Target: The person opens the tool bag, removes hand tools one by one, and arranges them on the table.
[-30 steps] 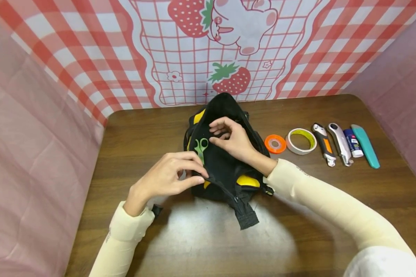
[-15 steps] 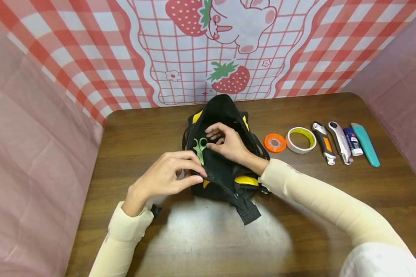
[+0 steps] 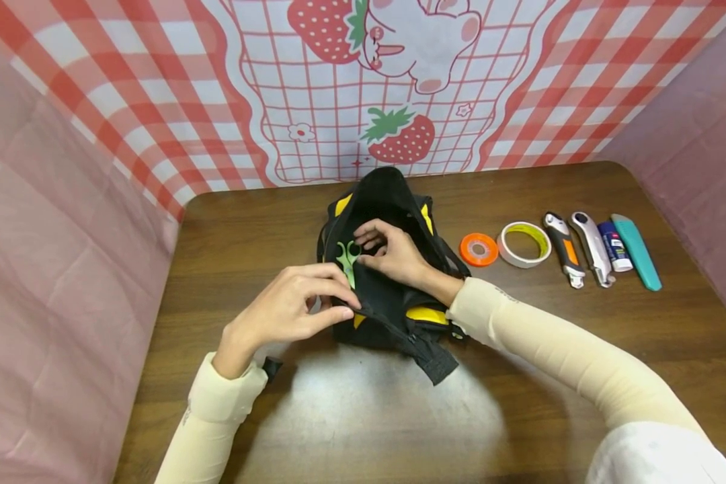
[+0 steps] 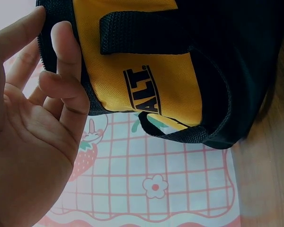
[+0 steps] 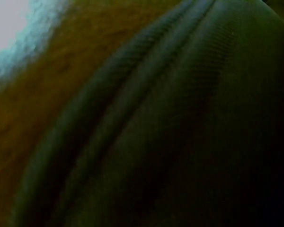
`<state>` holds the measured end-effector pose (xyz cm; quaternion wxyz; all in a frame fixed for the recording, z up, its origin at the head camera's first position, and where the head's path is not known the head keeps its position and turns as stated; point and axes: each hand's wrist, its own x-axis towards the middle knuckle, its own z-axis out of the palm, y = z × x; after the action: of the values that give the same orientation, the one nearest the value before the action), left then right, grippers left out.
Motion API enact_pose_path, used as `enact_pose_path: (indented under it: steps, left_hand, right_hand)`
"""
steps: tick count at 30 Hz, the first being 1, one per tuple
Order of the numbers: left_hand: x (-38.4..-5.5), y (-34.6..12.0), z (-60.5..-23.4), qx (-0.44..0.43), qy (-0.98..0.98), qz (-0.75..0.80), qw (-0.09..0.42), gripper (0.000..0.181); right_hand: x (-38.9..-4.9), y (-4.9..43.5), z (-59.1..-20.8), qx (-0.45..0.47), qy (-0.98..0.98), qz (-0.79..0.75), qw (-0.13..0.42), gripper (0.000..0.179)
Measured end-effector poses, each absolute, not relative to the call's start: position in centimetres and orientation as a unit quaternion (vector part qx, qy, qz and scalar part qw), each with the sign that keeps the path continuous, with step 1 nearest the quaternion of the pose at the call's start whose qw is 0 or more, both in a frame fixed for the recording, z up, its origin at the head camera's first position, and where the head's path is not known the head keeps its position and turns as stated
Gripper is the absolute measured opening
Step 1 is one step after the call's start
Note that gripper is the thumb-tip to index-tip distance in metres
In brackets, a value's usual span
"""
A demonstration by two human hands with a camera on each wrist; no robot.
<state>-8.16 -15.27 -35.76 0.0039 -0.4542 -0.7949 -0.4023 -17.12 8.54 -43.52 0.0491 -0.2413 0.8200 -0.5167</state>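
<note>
A black and yellow tool bag [image 3: 387, 312] stands on the table with its mouth wide open. In the head view my left hand [image 3: 290, 302] pinches the bag's near left rim between thumb and fingers; the left wrist view shows this hand [image 4: 42, 113] at the zipped edge beside the yellow panel [image 4: 137, 80]. Green scissors [image 3: 347, 263] lean inside the bag at its left side, handle loops up. My right hand [image 3: 396, 259] reaches into the mouth, fingers loosely bent, thumb close beside the loops. Dark bag cloth [image 5: 146, 123] fills most of the dim, blurred right wrist view.
Right of the bag, an orange tape roll [image 3: 478, 249], a white tape roll [image 3: 508, 259], an orange-black utility knife [image 3: 564, 250], a grey cutter [image 3: 593, 250], a glue stick [image 3: 616, 247] and a teal cutter [image 3: 638, 253] lie in a row. A patterned cloth [image 3: 314, 101] hangs behind.
My right hand has moved a little left and down inside the bag, closer to the scissors' loops. The bag's front strap has swung slightly right and up. My left hand has stayed nearly still.
</note>
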Motion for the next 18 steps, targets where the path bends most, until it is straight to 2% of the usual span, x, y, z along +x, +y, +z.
enact_pose_path:
  steps: [6, 14, 18]
  left_hand:
    - [-8.14, -15.27, -35.80, -0.453, -0.797, -0.400, 0.005, 0.009]
    - [-8.13, -15.24, -35.79, -0.451, -0.798, -0.401, 0.002, 0.009]
    - [-8.09, -15.26, -35.83, -0.451, -0.798, -0.401, 0.003, 0.009]
  right_hand:
    - [-17.20, 8.52, -44.21, -0.243, 0.827, -0.504, 0.058, 0.042]
    - [-17.23, 8.53, -44.47, -0.243, 0.847, -0.462, 0.104, 0.045]
    - [-17.18, 8.54, -44.31, -0.243, 0.854, -0.449, 0.104, 0.045]
